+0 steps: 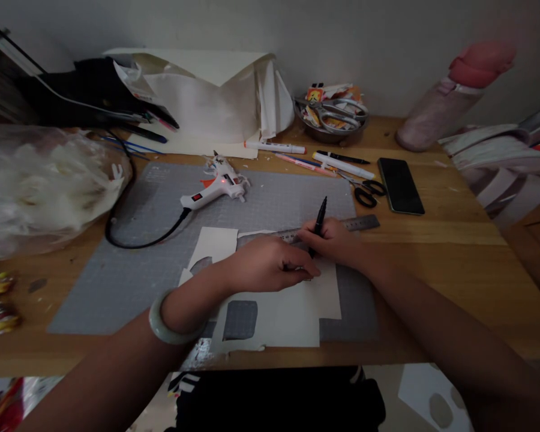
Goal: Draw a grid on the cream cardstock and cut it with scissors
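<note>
My right hand is closed around a black pen, which stands nearly upright with one end pointing up. A metal ruler runs beneath that hand, its middle part covered. My left hand, palm down over cut white paper, has its fingers curled and pressed together near the pen's lower end. Whatever those fingers hold, if anything, is hidden. Pieces of the paper overlap, and one has a squarish cut-out. A pale bracelet circles my left wrist.
The grey cutting mat bears a white glue gun with its cord curving left. Beyond are markers, black-handled scissors, a phone, a bowl with silver scissors, and a pink bottle. A plastic bag bulges at left.
</note>
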A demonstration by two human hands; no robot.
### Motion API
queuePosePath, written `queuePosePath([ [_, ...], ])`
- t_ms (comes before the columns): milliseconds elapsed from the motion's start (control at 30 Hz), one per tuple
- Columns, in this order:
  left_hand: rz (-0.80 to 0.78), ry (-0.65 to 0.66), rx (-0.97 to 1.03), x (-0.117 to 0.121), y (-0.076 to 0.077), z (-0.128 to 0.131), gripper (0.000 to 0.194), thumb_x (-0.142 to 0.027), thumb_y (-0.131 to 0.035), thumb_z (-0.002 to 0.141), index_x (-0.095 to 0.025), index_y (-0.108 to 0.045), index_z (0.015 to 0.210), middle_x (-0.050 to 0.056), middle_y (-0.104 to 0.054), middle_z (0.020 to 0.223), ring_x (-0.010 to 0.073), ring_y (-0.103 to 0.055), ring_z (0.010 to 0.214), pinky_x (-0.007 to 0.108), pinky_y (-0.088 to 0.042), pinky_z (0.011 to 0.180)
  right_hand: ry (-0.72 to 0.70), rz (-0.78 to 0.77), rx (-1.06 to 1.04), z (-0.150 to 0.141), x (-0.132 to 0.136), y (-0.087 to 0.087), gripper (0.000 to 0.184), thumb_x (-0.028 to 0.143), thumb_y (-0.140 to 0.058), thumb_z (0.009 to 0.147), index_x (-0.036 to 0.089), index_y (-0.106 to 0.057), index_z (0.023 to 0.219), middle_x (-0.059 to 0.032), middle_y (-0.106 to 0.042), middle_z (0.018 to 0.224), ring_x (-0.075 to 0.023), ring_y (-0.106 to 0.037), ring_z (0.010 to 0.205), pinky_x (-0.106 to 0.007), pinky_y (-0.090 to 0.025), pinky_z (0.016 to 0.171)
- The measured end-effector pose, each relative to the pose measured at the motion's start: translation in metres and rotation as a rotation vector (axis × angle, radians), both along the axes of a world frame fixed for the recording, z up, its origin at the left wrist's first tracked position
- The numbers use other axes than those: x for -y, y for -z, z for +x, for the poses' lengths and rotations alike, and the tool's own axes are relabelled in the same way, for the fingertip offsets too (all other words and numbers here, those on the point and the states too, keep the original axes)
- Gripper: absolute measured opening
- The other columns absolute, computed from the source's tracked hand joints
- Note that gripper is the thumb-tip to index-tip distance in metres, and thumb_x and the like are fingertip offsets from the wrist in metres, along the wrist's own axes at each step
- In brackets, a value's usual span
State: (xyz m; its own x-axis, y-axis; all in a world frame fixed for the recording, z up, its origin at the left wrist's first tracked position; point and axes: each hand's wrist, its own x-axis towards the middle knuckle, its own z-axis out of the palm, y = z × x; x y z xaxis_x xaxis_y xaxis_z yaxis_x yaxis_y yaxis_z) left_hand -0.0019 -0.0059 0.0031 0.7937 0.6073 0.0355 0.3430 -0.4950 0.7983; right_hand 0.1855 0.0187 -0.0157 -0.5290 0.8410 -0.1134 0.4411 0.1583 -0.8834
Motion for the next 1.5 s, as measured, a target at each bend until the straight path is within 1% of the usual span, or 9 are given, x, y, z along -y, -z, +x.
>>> queuePosePath([
  [433,0.005,0.024,0.003,0.000,-0.002,0.001,0.017,-0.015,-0.059,0.084,-0.021,-0.073,0.092,-0.002,-0.075,0.083,0.0092,-0.066,0.069,0.017,-0.044,0.063,-0.009,-0.011,-0.042,0.002,-0.001,0.004,0.029,0.030,-0.048,0.083,0.020,-0.045,0.056,0.0053,-0.039,0.052,-0.0096,-0.034,0.051,-0.024,-0.027,0.048],
  [633,0.017,0.022,0.008,0.001,-0.002,0.001,0.017,-0.016,-0.059,0.085,-0.020,-0.073,0.093,-0.002,-0.075,0.082,0.0087,-0.066,0.067,0.017,-0.044,0.063,0.052,-0.038,-0.056,0.001,-0.001,0.001,0.026,0.029,-0.049,0.079,0.020,-0.047,0.055,0.0044,-0.040,0.052,-0.0102,-0.036,0.052,-0.025,-0.028,0.049],
  [933,0.025,0.038,-0.008,0.000,-0.002,0.000,0.018,-0.016,-0.058,0.086,-0.021,-0.073,0.095,-0.001,-0.076,0.087,0.0095,-0.067,0.072,0.017,-0.045,0.065,0.175,-0.028,-0.082,0.000,0.001,0.002,0.028,0.035,-0.049,0.082,0.021,-0.046,0.058,0.0054,-0.042,0.052,-0.0105,-0.041,0.050,-0.024,-0.034,0.049],
  [1033,0.005,0.044,0.012,0.000,-0.001,0.001,0.018,-0.016,-0.058,0.086,-0.020,-0.073,0.094,0.000,-0.076,0.088,0.0097,-0.068,0.073,0.017,-0.046,0.066,0.293,0.082,-0.228,0.001,0.001,0.000,0.030,0.035,-0.052,0.084,0.021,-0.047,0.059,0.0059,-0.042,0.051,-0.0092,-0.041,0.047,-0.023,-0.034,0.046],
  [1167,-0.026,0.049,0.014,-0.001,-0.001,0.001,0.018,-0.017,-0.058,0.086,-0.019,-0.073,0.094,0.000,-0.076,0.090,0.0097,-0.069,0.075,0.016,-0.046,0.067,0.618,0.342,-0.481,0.002,0.004,-0.017,0.032,0.041,-0.049,0.088,0.021,-0.051,0.063,0.0066,-0.045,0.045,-0.0080,-0.040,0.035,-0.021,-0.029,0.036],
  [1267,-0.033,0.050,-0.001,-0.001,-0.002,0.001,0.017,-0.017,-0.057,0.087,-0.020,-0.073,0.095,0.000,-0.076,0.091,0.0095,-0.068,0.076,0.016,-0.045,0.067,0.733,0.508,-0.658,0.008,0.019,-0.028,0.031,0.040,-0.046,0.091,0.022,-0.055,0.068,0.0052,-0.054,0.047,-0.0100,-0.049,0.036,-0.020,-0.031,0.034],
  [1333,-0.033,0.047,-0.003,-0.001,-0.002,0.001,0.017,-0.017,-0.058,0.087,-0.019,-0.072,0.095,0.000,-0.076,0.090,0.0095,-0.068,0.076,0.016,-0.045,0.066,0.701,0.626,-0.714,0.015,0.035,-0.029,0.023,0.036,-0.048,0.092,0.024,-0.059,0.075,0.0045,-0.060,0.053,-0.0113,-0.055,0.041,-0.022,-0.037,0.037],
  [1400,-0.038,0.047,0.003,-0.001,-0.003,0.002,0.016,-0.017,-0.058,0.087,-0.019,-0.072,0.095,0.001,-0.076,0.089,0.0094,-0.068,0.075,0.016,-0.044,0.065,0.520,0.706,-0.619,0.023,0.054,-0.023,0.011,0.033,-0.055,0.089,0.026,-0.062,0.084,0.0019,-0.067,0.069,-0.0122,-0.061,0.051,-0.023,-0.043,0.042],
  [1500,-0.045,0.053,0.018,-0.001,-0.002,0.002,0.016,-0.016,-0.058,0.086,-0.017,-0.072,0.094,0.001,-0.076,0.087,0.0090,-0.067,0.074,0.016,-0.044,0.065,0.228,0.645,-0.397,0.029,0.077,-0.012,0.008,0.027,-0.061,0.085,0.028,-0.061,0.093,-0.0004,-0.068,0.087,-0.0130,-0.065,0.064,-0.025,-0.051,0.053],
])
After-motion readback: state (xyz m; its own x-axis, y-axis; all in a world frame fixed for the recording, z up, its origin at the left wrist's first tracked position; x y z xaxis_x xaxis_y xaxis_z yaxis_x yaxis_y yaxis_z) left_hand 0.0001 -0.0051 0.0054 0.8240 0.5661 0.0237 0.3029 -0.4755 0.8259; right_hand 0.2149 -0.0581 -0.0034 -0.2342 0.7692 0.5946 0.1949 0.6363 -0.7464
